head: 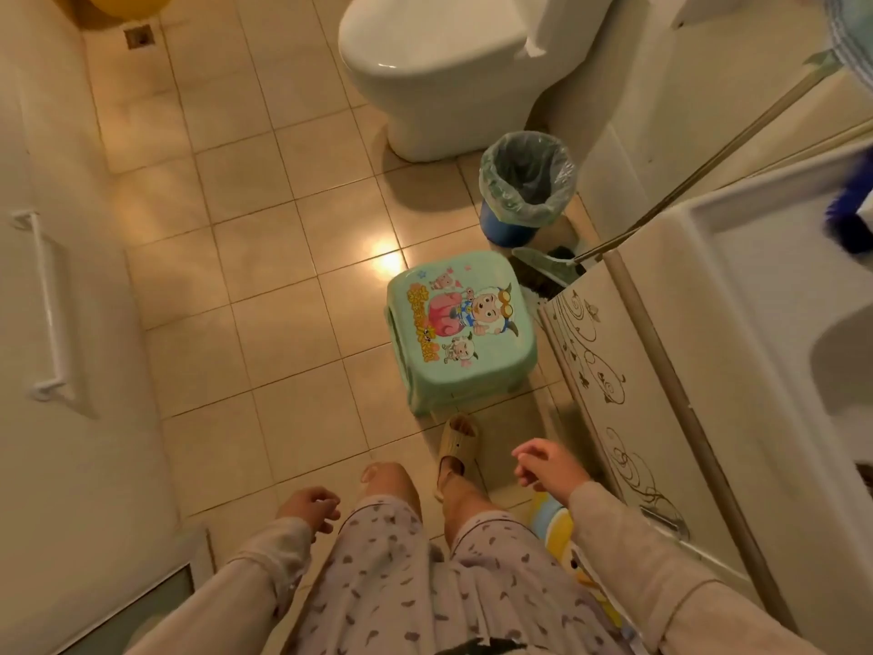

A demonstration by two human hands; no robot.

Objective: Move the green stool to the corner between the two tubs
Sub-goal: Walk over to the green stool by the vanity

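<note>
The green stool (460, 330) stands upright on the tiled floor, its seat printed with cartoon sheep, close beside the sink cabinet. My left hand (309, 508) hangs low at the bottom centre, fingers loosely curled, holding nothing. My right hand (548, 465) is a little nearer the stool, below and to its right, fingers apart and empty. Both hands are clear of the stool. A yellow tub (130, 3) shows only as an edge at the top left; no second tub is in sight.
A white toilet (439, 63) stands at the top centre. A blue bin (526, 186) with a plastic liner sits just beyond the stool. The patterned sink cabinet (628, 394) runs along the right, with a mop handle (708, 148) leaning there. A white door with a handle (47, 304) fills the left.
</note>
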